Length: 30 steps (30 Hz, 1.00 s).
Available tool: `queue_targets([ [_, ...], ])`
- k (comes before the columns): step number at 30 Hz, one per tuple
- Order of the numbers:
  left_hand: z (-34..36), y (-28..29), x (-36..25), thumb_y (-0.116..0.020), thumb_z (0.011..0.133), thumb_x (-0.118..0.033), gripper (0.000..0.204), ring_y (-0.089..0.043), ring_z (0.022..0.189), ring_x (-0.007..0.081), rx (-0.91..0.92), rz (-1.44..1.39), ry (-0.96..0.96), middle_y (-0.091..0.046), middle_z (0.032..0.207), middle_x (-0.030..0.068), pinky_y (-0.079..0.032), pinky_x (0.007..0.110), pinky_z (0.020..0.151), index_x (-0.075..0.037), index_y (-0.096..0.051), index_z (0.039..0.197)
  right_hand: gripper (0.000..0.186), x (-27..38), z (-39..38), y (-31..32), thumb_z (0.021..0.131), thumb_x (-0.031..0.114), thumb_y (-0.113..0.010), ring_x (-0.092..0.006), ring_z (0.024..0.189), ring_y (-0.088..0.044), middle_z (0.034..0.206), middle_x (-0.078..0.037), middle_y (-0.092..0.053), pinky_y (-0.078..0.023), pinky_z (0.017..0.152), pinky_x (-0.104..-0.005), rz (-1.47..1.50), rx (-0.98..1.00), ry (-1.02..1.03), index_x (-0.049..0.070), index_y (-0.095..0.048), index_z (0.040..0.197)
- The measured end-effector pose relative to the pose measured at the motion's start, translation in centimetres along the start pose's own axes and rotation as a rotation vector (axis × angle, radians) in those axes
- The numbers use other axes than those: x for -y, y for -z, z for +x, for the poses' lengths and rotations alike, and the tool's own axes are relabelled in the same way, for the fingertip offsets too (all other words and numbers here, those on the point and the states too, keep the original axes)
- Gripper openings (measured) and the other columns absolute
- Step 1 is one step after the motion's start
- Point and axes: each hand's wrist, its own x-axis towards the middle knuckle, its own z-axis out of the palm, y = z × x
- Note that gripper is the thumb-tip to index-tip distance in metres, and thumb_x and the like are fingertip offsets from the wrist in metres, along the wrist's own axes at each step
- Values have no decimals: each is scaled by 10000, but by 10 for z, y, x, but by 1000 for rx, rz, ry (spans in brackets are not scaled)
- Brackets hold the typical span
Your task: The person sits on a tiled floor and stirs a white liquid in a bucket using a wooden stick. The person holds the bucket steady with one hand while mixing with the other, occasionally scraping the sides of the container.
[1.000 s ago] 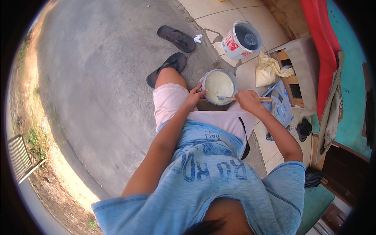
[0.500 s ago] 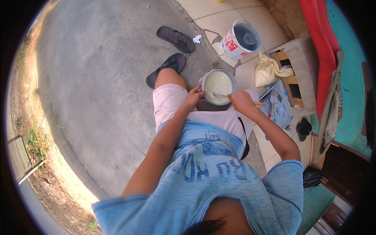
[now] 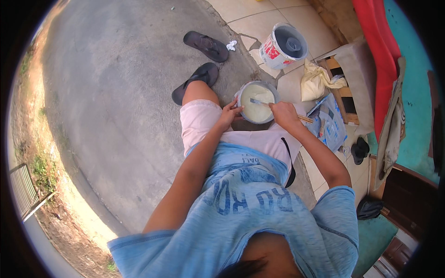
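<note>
A round bucket (image 3: 271,89) rests between my legs, holding a pale, creamy mixture (image 3: 257,111). My left hand (image 3: 230,114) grips the bucket's left side near the rim, thumb toward the edge. In my closed right hand (image 3: 284,114) is a wooden-handled stirrer (image 3: 261,102). Its flat blue-grey end lies in the mixture, left of that hand, while the thin wooden handle sticks out to the right. The palm side of my right hand is hidden.
A white pail (image 3: 273,58) with a clear cup inside stands ahead to the right. Beside it are a cream bag (image 3: 313,83) and a blue-and-white plastic sack (image 3: 333,125). Black slippers (image 3: 207,45) lie on the concrete (image 3: 120,92).
The stirrer's end has moved left and farther from me through the mixture. My right hand has shifted only slightly, and my left hand keeps its grip on the bucket.
</note>
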Motion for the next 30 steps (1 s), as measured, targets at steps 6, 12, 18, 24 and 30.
queue_targets([
  [6, 0, 1, 2, -587, 881, -171, 673, -522, 1117, 284, -8, -13, -41, -474, 1280, 168, -482, 413, 882, -68, -223, 1437, 112, -14, -26, 16, 672, 28, -609, -297, 722, -657, 724, -157, -649, -514, 637, -384, -37, 120, 5, 60, -676, 757],
  [12, 5, 1, 5, -618, 863, -145, 664, -609, 941, 209, -33, -64, -22, -543, 1196, 117, -533, 319, 752, -93, -271, 1428, 156, -29, -2, 12, 737, 50, -564, -312, 681, -644, 681, -157, -630, -498, 607, -420, -105, -15, -90, 68, -659, 859],
  [18, 7, 4, 9, -616, 866, -156, 666, -605, 941, 197, -20, -48, -21, -548, 1185, 110, -525, 317, 756, -104, -269, 1431, 77, 9, -9, 0, 691, 32, -585, -299, 667, -651, 678, -166, -632, -509, 582, -392, 2, -38, 51, 53, -641, 740],
  [24, -3, -2, -3, -594, 879, -169, 663, -523, 1113, 283, -11, -13, -15, -480, 1259, 174, -478, 416, 892, -77, -241, 1434, 95, -33, -23, 18, 699, 41, -588, -305, 706, -655, 707, -176, -640, -511, 606, -396, 43, 20, -13, 38, -671, 744],
  [30, -1, -2, -1, -602, 875, -173, 676, -529, 1101, 278, -12, -10, -9, -498, 1217, 169, -488, 409, 884, -78, -235, 1435, 88, -12, 4, 12, 702, 29, -592, -297, 678, -658, 682, -164, -637, -517, 606, -393, -76, -131, -82, 35, -664, 752],
])
